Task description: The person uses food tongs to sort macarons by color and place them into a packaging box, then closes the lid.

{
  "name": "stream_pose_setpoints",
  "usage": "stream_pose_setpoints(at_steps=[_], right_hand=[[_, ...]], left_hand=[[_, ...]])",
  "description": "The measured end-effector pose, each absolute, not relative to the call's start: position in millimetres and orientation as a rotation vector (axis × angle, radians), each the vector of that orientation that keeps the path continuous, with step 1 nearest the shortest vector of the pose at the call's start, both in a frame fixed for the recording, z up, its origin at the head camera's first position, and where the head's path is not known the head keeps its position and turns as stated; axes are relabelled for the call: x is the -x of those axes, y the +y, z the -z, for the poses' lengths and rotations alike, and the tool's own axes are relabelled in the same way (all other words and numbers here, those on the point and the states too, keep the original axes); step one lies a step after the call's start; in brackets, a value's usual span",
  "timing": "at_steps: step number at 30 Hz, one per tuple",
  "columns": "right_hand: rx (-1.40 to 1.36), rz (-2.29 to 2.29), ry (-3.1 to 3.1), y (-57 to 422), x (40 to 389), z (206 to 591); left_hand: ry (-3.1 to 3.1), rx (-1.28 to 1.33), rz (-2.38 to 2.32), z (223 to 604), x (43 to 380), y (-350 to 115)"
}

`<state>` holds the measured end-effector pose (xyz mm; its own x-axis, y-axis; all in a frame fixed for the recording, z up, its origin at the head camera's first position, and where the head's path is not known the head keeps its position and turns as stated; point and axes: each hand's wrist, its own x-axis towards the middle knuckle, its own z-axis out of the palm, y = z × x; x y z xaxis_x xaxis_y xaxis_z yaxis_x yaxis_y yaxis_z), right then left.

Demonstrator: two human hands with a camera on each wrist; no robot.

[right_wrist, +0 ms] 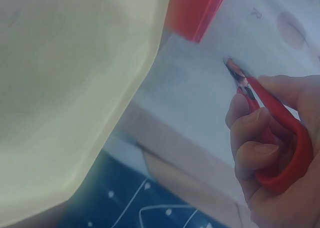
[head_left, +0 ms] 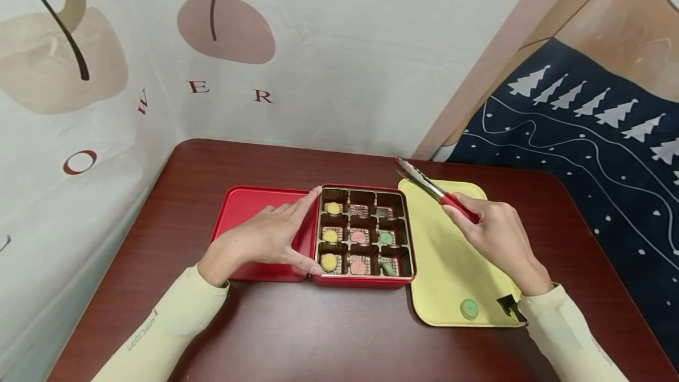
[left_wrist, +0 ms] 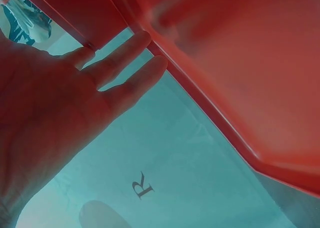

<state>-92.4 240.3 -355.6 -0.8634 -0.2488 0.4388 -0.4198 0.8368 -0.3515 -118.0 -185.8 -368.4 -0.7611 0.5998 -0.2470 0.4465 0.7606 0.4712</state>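
Note:
A red tin (head_left: 363, 280) with a brown divided insert holds macarons: yellow (head_left: 329, 262) down the left column, pink (head_left: 358, 236) in the middle and near cells of the middle column, green (head_left: 386, 238) likewise on the right. The nearest green one leans on edge. My left hand (head_left: 270, 231) spreads along the tin's left side, fingertips at the far corner, thumb at the near one. My right hand (head_left: 495, 231) grips red-handled metal tongs (head_left: 424, 180) above the yellow tray (head_left: 445, 264), tips pointing far left. In the right wrist view, my fingers curl round the red handles (right_wrist: 285, 112).
The red lid (head_left: 249, 205) lies left of the tin, partly under my left hand and forearm. One green macaron (head_left: 469, 309) sits near the tray's front edge, beside a black patch (head_left: 508, 305) by my right sleeve. Patterned cloth (head_left: 339, 63) hangs behind the brown table (head_left: 276, 329).

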Motion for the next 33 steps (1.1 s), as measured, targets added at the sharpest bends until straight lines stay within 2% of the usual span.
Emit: stream_pose_setpoints(at_steps=[14,33], right_hand=[[-0.66,-0.707,-2.604,207.2,95.4,368.0],[-0.697,-0.681,-2.625,189.8,89.1,386.3]], left_hand=[[2.561,-0.787,-0.534,366.2,118.8,-184.3],[2.565,-0.776,-0.524,365.7,117.0,-185.9]])
